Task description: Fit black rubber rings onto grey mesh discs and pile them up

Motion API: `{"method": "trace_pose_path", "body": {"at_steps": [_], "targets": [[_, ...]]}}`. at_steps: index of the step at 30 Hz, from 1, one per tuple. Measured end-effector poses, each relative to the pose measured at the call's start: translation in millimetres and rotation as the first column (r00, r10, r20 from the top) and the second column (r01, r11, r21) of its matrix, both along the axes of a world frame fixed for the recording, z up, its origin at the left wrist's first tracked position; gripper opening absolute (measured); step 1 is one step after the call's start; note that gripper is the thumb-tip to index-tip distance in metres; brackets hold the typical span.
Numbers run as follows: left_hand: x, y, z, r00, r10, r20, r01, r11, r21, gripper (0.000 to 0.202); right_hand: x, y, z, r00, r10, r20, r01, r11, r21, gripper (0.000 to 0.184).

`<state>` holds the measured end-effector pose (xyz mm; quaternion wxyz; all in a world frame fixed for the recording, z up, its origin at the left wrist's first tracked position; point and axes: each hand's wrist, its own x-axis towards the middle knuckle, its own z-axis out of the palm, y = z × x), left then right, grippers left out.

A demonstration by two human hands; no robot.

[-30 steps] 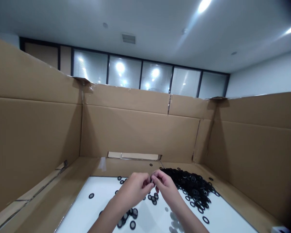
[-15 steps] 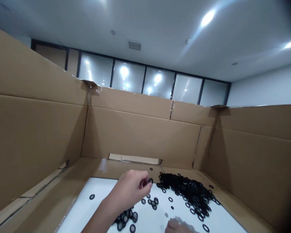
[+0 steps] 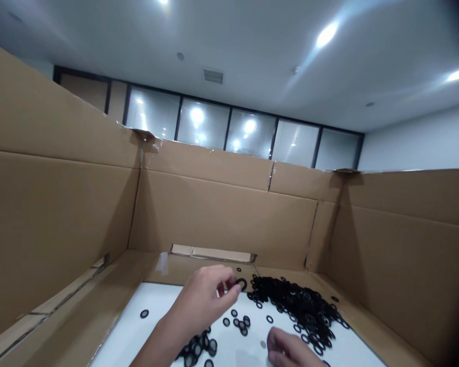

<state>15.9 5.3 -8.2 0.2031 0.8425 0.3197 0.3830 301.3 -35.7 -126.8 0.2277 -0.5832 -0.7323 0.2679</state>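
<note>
My left hand is above the white board, with a black rubber ring pinched between thumb and forefinger. The ring's open hole is visible. My right hand is low at the bottom edge, resting on or just over the board. Its fingers are curled together, and whatever they grip is hidden. Beside its fingertips lies a small grey disc. A large heap of black rings spreads to the right. Under my left wrist sits a smaller pile of black rings with grey centres; several similar ones lie mid-board.
High cardboard walls enclose the white board on the left, back and right. A lone grey-centred ring lies at the left. Stray rings rest on the cardboard floor near the heap.
My right hand has come further up into view, covering the place where a small black ring and grey discs lay. The ring in my left hand has turned and shows more of its face.
</note>
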Motion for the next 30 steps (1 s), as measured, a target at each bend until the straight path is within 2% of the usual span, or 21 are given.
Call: {"method": "trace_pose_path", "body": {"at_steps": [2,4,6,8,11,14,16,21,24,27,30], "targets": [[0,1,0.0,1.000,0.010,0.026,-0.010,1.000,0.002,0.021,-9,-1,24.4,0.999,0.000,-0.039,0.002,0.998,0.066,0.006],[-2,2,0.5,0.999,0.024,0.024,-0.024,1.000,0.002,0.021,-18,-2,44.2,0.999,-0.015,0.035,0.012,0.996,0.083,0.006],[-4,2,1.5,0.999,0.035,0.013,-0.035,0.999,0.001,0.021,-23,-1,51.9,0.993,-0.042,0.107,0.034,0.996,0.080,0.006],[-7,2,2.7,0.999,0.039,0.009,-0.039,0.999,-0.001,0.022,-23,3,45.4,0.986,-0.047,0.157,0.043,0.999,0.026,0.011],[-9,3,3.7,0.999,0.044,0.007,-0.043,0.999,-0.008,0.023,-13,8,19.8,0.975,-0.026,0.219,0.045,0.995,-0.086,0.021],[-8,2,3.4,0.999,0.041,0.005,-0.041,0.999,-0.017,0.023,0,9,-2.7,0.967,-0.026,0.254,0.054,0.993,-0.106,0.034],[-8,2,3.0,0.999,0.037,0.004,-0.037,0.999,-0.016,0.024,7,8,-9.6,0.958,-0.032,0.285,0.065,0.992,-0.109,0.039],[-7,1,2.8,1.000,0.023,-0.011,-0.023,1.000,-0.021,0.025,16,4,-8.2,0.906,-0.059,0.420,0.093,0.994,-0.062,0.028],[-7,0,2.3,1.000,0.014,-0.026,-0.015,0.999,-0.032,0.025,18,3,-5.9,0.880,-0.091,0.466,0.112,0.994,-0.017,0.033],[-8,0,1.5,0.999,0.009,-0.039,-0.011,0.999,-0.038,0.026,23,4,-7.3,0.872,-0.104,0.478,0.112,0.994,0.012,0.039],[-8,-1,1.3,0.999,0.001,-0.053,-0.003,0.999,-0.037,0.026,28,2,-9.3,0.894,-0.083,0.441,0.094,0.996,-0.001,0.033]]}}
